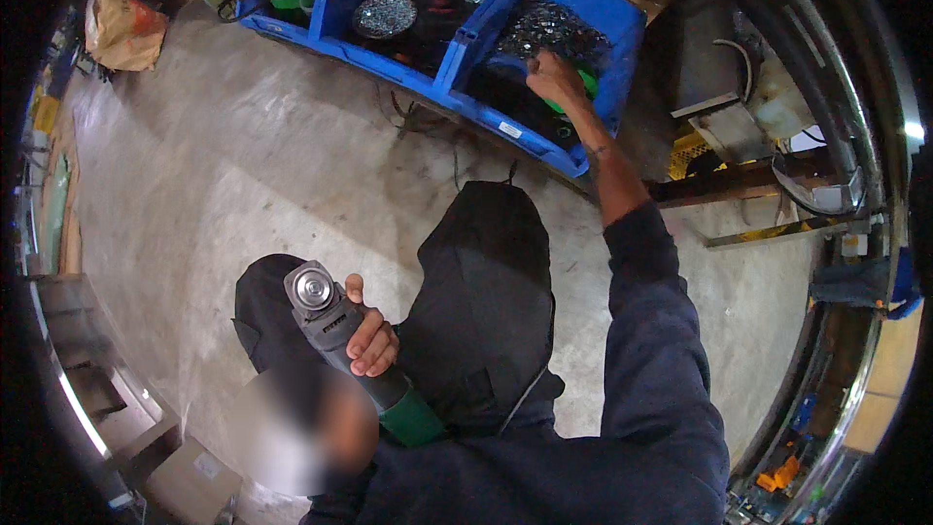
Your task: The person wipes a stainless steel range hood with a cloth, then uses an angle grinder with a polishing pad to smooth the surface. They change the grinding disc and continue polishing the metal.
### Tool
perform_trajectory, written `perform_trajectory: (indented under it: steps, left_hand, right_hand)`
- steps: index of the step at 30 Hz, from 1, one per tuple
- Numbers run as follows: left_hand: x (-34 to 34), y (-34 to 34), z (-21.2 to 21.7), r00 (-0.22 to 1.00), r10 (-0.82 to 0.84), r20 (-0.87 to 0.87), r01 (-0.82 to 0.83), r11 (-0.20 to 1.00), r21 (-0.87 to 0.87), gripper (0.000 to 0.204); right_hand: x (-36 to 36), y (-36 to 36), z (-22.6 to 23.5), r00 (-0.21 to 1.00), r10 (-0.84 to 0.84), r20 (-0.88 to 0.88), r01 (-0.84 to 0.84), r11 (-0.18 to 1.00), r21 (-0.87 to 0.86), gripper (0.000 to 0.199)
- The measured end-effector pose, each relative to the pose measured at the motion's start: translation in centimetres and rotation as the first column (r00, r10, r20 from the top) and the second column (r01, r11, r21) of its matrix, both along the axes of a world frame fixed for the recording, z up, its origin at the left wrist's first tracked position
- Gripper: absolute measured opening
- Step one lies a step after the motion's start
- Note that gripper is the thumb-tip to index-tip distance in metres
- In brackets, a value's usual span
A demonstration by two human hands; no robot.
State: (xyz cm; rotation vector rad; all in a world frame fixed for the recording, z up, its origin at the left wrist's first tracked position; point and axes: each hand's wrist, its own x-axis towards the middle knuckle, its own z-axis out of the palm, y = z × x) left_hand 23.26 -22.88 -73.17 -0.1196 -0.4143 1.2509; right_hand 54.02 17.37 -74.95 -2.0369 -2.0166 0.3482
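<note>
One angle grinder [345,340] in my left hand [372,340], fingers wrapped round grey-green body, bare spindle flange up, over my knee. Feels heavy, rigid, nose-weighted; best gripped mid-body, clear of flange. My right hand [554,78] reaches into blue parts bin [544,0], fingers curled on green thing; grasp unclear. Metal discs heaped alongside.

**One head-worn fisheye, looking straight down**

The single view is looking down from the person's head, close over the torso and knees. It is facing the concrete floor [243,165], with the blue bin [583,0] bending along the upper rim and a dark border curving around the picture.
</note>
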Motion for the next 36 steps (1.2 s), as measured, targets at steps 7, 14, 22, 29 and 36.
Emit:
perform_trajectory:
  steps: [7,14,22,29,36]
  left_hand:
    - [-0.2,0.0,0.4,0.998,0.048,-0.036,-0.048,0.999,-0.018,0.036]
    - [-0.1,0.1,0.5,0.995,0.079,-0.061,-0.080,0.996,-0.025,0.035]
    - [-0.1,0.3,0.5,0.991,0.107,-0.080,-0.110,0.994,-0.025,0.034]
    - [0.3,-0.3,0.8,0.990,0.099,-0.099,-0.102,0.995,-0.024,0.033]
    - [0.8,0.1,1.3,0.991,0.094,-0.097,-0.096,0.995,-0.012,0.032]
  right_hand:
    - [-1.2,5.5,-4.2,0.964,0.257,0.076,-0.234,0.946,-0.225,0.057]
    - [-1.1,7.0,-8.1,0.795,0.417,0.441,-0.390,0.907,-0.156,0.073]
    - [-1.8,8.8,-8.3,0.870,0.359,0.338,-0.260,0.916,-0.306,0.074]
    - [-1.4,9.9,-9.0,0.881,0.394,0.263,-0.284,0.883,-0.373,0.071]
    - [-1.6,9.8,-8.7,0.904,0.362,0.225,-0.246,0.874,-0.420,0.067]
